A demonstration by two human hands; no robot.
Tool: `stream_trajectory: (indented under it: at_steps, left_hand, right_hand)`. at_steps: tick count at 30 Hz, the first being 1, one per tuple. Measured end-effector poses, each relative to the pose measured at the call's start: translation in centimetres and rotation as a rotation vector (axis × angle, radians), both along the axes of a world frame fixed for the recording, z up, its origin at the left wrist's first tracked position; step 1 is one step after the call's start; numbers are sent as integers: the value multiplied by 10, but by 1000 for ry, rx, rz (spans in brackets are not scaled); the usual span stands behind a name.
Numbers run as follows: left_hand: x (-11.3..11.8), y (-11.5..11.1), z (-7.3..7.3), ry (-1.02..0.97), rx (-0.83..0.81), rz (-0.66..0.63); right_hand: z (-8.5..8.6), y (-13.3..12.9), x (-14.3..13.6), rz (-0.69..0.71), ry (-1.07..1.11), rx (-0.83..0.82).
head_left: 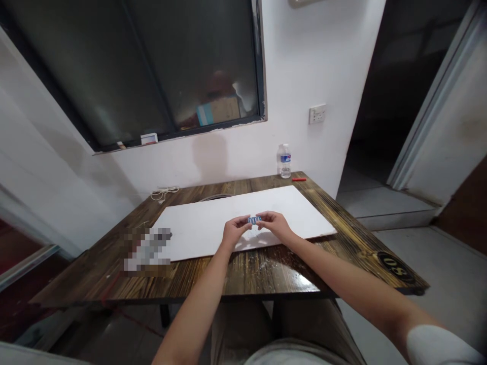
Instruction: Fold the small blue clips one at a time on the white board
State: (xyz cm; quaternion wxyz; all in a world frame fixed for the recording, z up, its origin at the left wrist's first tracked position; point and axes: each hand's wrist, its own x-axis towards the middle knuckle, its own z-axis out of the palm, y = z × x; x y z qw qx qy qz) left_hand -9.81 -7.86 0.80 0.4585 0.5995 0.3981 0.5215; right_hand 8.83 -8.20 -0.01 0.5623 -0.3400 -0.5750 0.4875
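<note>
Between my two hands is a small blue and white object (254,220), too small to tell what it is. My left hand (235,231) pinches its left end between thumb and fingers. On the other end, the thumb and fingers of my right hand (276,223) close in the same way. Both hands hold it just above the white board (205,223), near the board's front edge, and their shadows fall on it. Parts of the object are hidden behind my fingertips.
The board lies on a dark wooden table (266,274). At the back right stand a water bottle (285,162) and a red pen-like stick (299,179). A white cable (163,193) is coiled at the back left. A pixelated patch covers something at the board's left end.
</note>
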Motion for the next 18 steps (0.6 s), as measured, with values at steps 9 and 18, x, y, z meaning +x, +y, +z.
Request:
stream_trajectory:
  at_steps: [9,18]
  left_hand:
    - [2,-1,0,6,30,-34]
    - [3,-5,6,63,-15,-38]
  right_hand:
    - [1,-2,0,61,-24,91]
    - [-1,2,3,77,-110,104]
